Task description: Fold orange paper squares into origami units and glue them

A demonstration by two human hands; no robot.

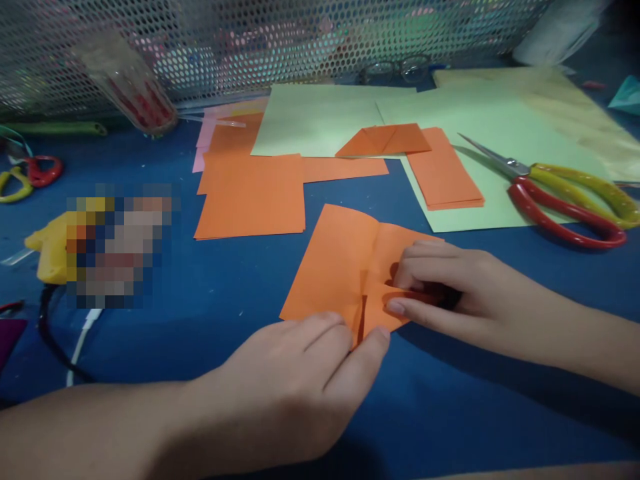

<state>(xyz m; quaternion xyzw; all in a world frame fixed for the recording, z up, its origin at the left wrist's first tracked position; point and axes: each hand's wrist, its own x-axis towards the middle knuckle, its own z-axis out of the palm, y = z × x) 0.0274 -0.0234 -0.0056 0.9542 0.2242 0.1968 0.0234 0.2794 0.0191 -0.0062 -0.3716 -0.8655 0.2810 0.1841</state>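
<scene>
An orange sheet of paper [330,260] lies on the blue table, creased down its middle, with its near right part turned up and over. My left hand [310,373] grips the near edge, thumb and fingers closed on the paper close to the crease. On the right part, my right hand [440,287] pinches the folded flap between thumb and curled fingers. Beyond the sheet sit a folded orange paper piece [385,140] and a stack of narrow orange strips [447,170]. Both rest on pale green sheets.
Red-and-yellow-handled scissors [545,193] lie at right on green paper [480,217]. Square orange sheets [255,200] lie at back left. A clear jar [133,87] and glasses [395,69] stand near the perforated metal panel [225,47]. A yellow object with cables [53,247] is at left.
</scene>
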